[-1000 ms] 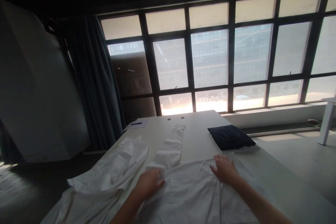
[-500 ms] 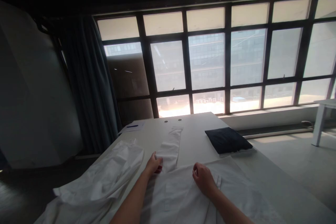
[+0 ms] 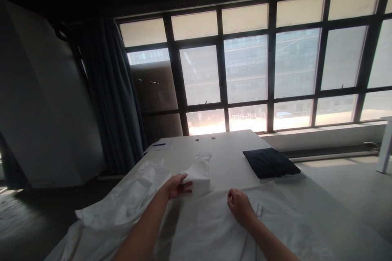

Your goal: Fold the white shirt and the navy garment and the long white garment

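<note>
A white shirt [image 3: 211, 228] lies spread over the near part of the table. Its sleeve [image 3: 200, 169] points away from me, toward the far end. My left hand [image 3: 179, 185] grips the sleeve's left edge with the thumb on top, and the cloth is lifted and folded there. Over the shirt's upper part, my right hand [image 3: 241, 206] rests with its fingers curled inward; whether cloth is caught between them is hidden. Narrow strips or folds [image 3: 259, 211] show in the shirt beside my right wrist.
More crumpled white cloth [image 3: 122, 200] covers the left side of the white table [image 3: 228, 151] and hangs over its edge. A folded dark cloth [image 3: 271, 163] lies at the right. Paper with a pen [image 3: 159, 144] sits at the far left corner. Windows and a curtain [image 3: 113, 98] stand behind.
My left hand has shifted slightly left and up, pulling the sleeve's edge so it folds and lifts. My right hand stays in nearly the same place on the shirt. The view has turned slightly.
</note>
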`<state>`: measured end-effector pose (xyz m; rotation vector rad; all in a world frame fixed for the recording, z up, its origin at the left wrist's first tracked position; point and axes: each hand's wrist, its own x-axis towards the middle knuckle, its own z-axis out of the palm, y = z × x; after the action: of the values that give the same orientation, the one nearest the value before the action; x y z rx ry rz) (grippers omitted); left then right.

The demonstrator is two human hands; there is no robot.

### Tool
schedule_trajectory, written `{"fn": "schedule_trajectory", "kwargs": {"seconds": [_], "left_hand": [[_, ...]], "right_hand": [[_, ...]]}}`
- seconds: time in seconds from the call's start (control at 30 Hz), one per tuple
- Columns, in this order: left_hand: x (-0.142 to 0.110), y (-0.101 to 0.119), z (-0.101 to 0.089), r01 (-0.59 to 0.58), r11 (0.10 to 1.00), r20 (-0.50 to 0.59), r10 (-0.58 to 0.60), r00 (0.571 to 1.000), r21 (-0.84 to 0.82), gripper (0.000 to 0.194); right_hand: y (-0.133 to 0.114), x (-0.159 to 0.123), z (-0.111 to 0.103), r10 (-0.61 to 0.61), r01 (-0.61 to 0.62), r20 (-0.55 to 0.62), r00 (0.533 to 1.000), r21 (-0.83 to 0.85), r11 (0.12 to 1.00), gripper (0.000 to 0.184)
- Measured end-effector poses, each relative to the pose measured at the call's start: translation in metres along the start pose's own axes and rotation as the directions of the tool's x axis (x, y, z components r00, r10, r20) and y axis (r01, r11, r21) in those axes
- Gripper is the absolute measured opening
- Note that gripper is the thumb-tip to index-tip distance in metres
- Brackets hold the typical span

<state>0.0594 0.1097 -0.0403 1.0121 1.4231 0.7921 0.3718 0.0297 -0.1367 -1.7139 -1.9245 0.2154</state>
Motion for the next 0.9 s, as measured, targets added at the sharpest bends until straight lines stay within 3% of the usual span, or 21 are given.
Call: {"fn": "schedule_trajectory", "kwargs": {"seconds": [0.07,0.17,0.27,0.33,0.53,0.73,0.9], "left_hand": [[-0.013,0.011,-0.012,0.008,0.995,0.114,-0.020,0.993,0.100,0.037],[-0.030,0.022,-0.032,0.063,0.941,0.230,-0.146,0.962,0.333,0.054],[-0.033,0.026,-0.044,0.112,0.824,0.211,-0.270,0.939,0.555,0.056],[-0.028,0.024,-0.043,0.105,0.759,0.161,-0.268,0.950,0.643,0.050],[0.002,0.000,-0.010,-0.004,0.706,0.004,0.003,1.000,0.708,0.033],[0.030,-0.026,0.035,-0.006,0.702,-0.190,0.201,0.961,0.712,0.037],[0.039,-0.031,0.052,0.030,0.668,-0.255,0.242,0.936,0.744,0.038]], "right_hand": [[-0.001,0.000,-0.001,-0.008,0.008,0.007,1.000,-0.007,1.000,0.014],[-0.001,-0.001,-0.001,-0.016,0.016,0.019,1.000,-0.015,1.000,0.014],[-0.001,0.000,0.001,-0.015,0.015,0.019,1.000,-0.013,1.000,0.016],[-0.001,0.000,0.001,-0.013,0.013,0.019,1.000,-0.011,1.000,0.016],[-0.002,0.000,0.000,0.000,0.001,0.019,1.000,-0.016,1.000,0.017],[-0.004,0.000,-0.002,0.004,-0.004,0.019,1.000,-0.017,1.000,0.016],[-0.003,0.001,-0.001,0.000,0.000,0.019,1.000,-0.012,1.000,0.015]]}}
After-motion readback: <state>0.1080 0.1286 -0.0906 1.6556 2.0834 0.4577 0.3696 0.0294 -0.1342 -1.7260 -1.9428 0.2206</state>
